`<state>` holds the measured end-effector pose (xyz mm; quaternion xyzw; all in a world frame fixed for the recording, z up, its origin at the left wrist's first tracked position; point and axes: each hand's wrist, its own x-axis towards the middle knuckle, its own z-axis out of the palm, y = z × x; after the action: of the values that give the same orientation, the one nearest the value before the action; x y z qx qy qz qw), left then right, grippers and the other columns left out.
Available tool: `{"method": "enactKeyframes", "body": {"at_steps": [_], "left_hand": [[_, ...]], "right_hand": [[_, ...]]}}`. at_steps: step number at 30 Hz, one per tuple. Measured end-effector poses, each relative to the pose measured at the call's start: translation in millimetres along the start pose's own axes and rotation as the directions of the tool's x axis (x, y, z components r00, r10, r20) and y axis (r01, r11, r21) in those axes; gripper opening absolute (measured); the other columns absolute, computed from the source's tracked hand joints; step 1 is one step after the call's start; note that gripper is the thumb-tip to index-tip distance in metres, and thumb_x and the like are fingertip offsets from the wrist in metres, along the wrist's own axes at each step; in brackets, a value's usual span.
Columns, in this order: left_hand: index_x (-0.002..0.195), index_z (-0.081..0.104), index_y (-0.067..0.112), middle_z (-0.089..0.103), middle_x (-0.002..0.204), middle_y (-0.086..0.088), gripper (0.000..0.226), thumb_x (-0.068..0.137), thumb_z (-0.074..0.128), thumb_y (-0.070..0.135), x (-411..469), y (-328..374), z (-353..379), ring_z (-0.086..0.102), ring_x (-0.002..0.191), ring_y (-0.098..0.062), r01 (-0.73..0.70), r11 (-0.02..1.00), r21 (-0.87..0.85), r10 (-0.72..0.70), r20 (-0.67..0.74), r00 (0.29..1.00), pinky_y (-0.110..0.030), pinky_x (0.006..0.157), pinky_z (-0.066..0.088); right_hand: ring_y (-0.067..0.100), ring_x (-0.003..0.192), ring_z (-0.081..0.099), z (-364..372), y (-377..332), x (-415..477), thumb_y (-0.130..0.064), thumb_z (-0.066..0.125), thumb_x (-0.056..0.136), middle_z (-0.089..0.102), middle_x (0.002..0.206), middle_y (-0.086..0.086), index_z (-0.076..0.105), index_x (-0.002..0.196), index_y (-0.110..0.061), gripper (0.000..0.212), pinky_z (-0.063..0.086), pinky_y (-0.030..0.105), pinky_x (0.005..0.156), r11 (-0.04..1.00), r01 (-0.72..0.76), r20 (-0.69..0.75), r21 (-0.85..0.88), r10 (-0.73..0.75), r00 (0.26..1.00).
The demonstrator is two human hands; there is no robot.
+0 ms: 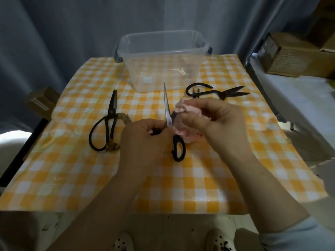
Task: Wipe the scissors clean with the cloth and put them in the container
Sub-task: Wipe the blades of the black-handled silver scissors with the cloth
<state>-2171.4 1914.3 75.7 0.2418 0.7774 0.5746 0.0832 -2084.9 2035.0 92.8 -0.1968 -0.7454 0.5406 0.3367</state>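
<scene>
My left hand (145, 136) grips one black handle of a pair of steel-bladed scissors (167, 107), held open above the table with one blade pointing away from me. The other handle loop (178, 149) hangs below. My right hand (213, 118) pinches a crumpled pink cloth (188, 109) against the second blade, which the cloth hides. A clear plastic container (163, 57) with dark latches stands at the far middle of the table. It looks empty.
Black iron scissors (107, 124) lie at the left on a small brown ring. Another black pair (215, 92) lies at the right, near the container. A yellow checked cloth (90, 178) covers the table. Cardboard boxes (293, 53) stand off to the right.
</scene>
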Motion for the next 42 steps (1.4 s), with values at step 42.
{"method": "enactKeyframes", "body": {"at_steps": [42], "left_hand": [[0.075, 0.065, 0.03, 0.062, 0.062, 0.017, 0.023, 0.085, 0.064, 0.009, -6.6, 15.9, 6.3, 0.055, 0.057, 0.002, -0.054, 0.986, -0.161, 0.049, -0.032, 0.998, -0.01, 0.055, 0.045]], "right_hand": [[0.02, 0.075, 0.07, 5.5, 0.2, 4.0, -0.012, 0.07, 0.083, 0.073, 0.085, 0.009, 0.073, 0.089, -0.011, 0.007, 0.054, 0.027, 0.058, 0.912, -0.198, -0.184, 0.359, 0.277, 0.943]]}}
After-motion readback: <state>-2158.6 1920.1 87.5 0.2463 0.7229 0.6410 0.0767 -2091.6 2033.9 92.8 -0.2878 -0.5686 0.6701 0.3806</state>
